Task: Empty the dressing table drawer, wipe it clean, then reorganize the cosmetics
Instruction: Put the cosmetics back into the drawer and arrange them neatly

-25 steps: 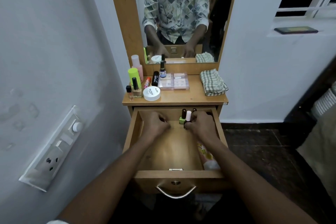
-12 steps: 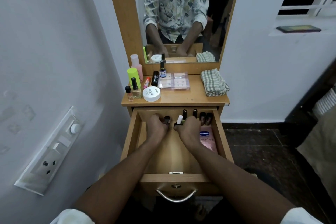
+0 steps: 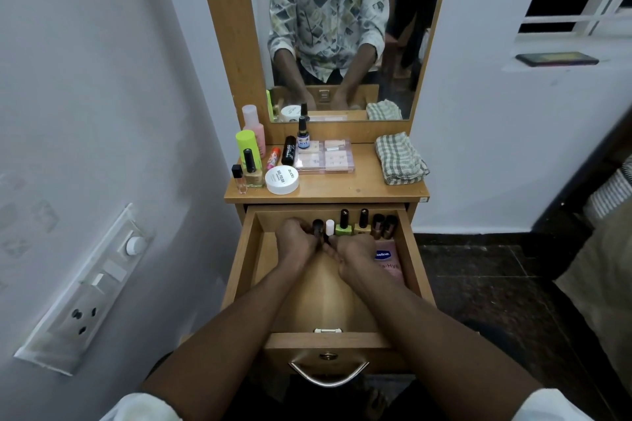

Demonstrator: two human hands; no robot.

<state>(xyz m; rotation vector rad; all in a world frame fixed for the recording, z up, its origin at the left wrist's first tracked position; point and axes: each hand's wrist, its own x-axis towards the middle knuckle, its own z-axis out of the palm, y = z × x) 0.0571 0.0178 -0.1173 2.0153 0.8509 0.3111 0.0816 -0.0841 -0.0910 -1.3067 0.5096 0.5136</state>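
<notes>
Head view. Drawer (image 3: 247, 270) pulled fully out under the desk (image 3: 362, 185). Both forearms reach in, wrists bent down, hands side by side and touching at the back wall.

Left hand (image 3: 294, 243): fingers curled round a dark-capped bottle (image 3: 318, 225), which stands upright.

Right hand (image 3: 355, 252): fingers curled at the foot of a white-capped bottle (image 3: 329, 226); the grip itself is hidden, cannot tell if it holds it.

Row continues to the right along the back wall: green bottle (image 3: 343, 230), gold bottle (image 3: 361, 225), two brown bottles (image 3: 383, 226). Pink tube (image 3: 389, 261) lies flat by the drawer's right wall, partly under the right wrist.

On the desk: white jar (image 3: 282, 181), clear palette box (image 3: 324, 155), folded checked cloth (image 3: 400, 159).
</notes>
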